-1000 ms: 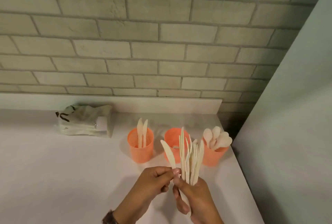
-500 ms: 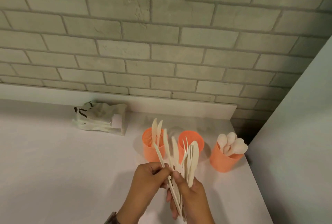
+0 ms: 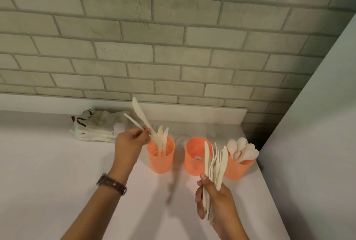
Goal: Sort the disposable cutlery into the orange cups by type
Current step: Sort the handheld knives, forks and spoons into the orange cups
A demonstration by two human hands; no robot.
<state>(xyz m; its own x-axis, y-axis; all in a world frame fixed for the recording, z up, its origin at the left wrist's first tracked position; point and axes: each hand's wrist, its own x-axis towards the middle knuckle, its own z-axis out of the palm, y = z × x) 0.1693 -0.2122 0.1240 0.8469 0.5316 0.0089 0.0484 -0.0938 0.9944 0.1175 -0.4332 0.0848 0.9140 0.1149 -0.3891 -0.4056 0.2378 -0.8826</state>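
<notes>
At L cup (image 3: 160, 160), L hand (image 3: 131, 141) pinches knives (image 3: 140, 112), blades up-left.

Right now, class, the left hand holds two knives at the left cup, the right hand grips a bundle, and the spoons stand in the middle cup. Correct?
One slip: the head view shows the spoons standing in the right cup, not the middle cup. The left hand with two knives and the right hand with its bundle are as stated.
</notes>
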